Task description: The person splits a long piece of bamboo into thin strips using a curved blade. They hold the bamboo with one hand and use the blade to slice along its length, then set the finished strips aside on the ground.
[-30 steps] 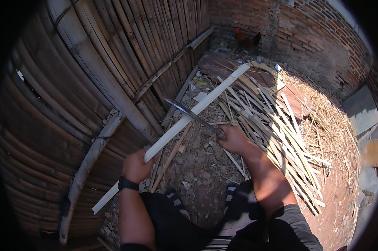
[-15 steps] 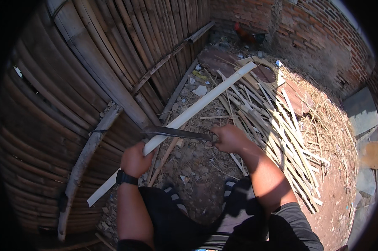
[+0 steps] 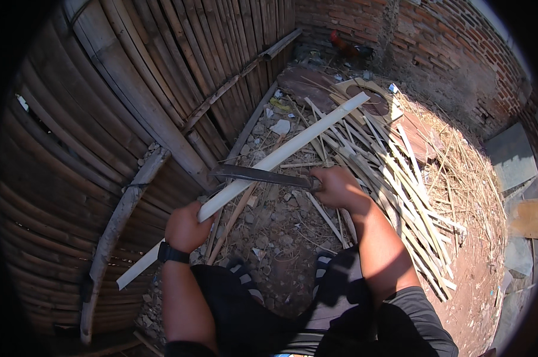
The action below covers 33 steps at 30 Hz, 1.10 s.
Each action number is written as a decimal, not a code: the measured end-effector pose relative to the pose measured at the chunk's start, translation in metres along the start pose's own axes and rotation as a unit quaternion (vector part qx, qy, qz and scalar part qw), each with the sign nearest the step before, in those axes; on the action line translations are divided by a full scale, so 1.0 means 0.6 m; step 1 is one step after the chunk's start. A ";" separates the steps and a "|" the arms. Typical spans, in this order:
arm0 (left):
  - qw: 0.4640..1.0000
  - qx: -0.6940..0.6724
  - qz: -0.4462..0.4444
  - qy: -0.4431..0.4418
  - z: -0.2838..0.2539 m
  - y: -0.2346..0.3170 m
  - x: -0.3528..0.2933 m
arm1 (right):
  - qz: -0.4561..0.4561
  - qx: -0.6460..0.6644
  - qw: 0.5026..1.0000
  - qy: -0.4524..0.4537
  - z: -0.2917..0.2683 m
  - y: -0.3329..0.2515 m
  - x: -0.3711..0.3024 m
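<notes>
My left hand [image 3: 187, 228] is closed round the lower part of a long, pale bamboo strip [image 3: 298, 141], which slants up to the right over the ground. A short end of the strip sticks out below my wrist. In my right hand [image 3: 338, 188] is the handle of a dark machete [image 3: 269, 176]; my fingers wrap round it and hide most of it. The blade lies across the strip a little above my left hand, its tip reaching past the strip on the left. Whether the edge bites into the strip I cannot tell.
A heap of split bamboo strips [image 3: 394, 196] lies on the right. A bamboo-slat wall [image 3: 144, 107] rises on the left, with a curved wooden post [image 3: 119, 238] before it. A rooster [image 3: 347, 49] stands by the brick wall [image 3: 441, 65]. Grey slabs [image 3: 510, 157] lean at the far right.
The machete and my right hand have shifted slightly to the right, and the blade now shows broader. My left hand still grips the strip, a little further left.
</notes>
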<state>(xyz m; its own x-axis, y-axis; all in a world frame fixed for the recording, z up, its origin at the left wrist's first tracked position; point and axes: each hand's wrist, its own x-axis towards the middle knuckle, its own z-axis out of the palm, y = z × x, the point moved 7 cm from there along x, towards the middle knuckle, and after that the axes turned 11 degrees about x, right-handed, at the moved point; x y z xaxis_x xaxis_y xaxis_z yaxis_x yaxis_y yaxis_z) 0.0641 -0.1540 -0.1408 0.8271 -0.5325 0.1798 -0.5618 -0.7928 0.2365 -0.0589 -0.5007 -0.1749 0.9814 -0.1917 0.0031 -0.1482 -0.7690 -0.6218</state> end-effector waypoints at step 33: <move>1.000 0.017 -0.013 -0.002 0.002 -0.008 0.003 | 0.213 0.118 0.955 0.167 -0.037 0.114 -0.006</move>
<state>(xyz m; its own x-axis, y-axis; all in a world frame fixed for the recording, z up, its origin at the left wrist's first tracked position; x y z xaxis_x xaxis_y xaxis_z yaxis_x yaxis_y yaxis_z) 0.0683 -0.1512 -0.1426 0.8412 -0.5134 0.1696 -0.5398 -0.8158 0.2075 -0.0755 -0.5665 -0.2000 0.7385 -0.6711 -0.0644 -0.4559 -0.4268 -0.7810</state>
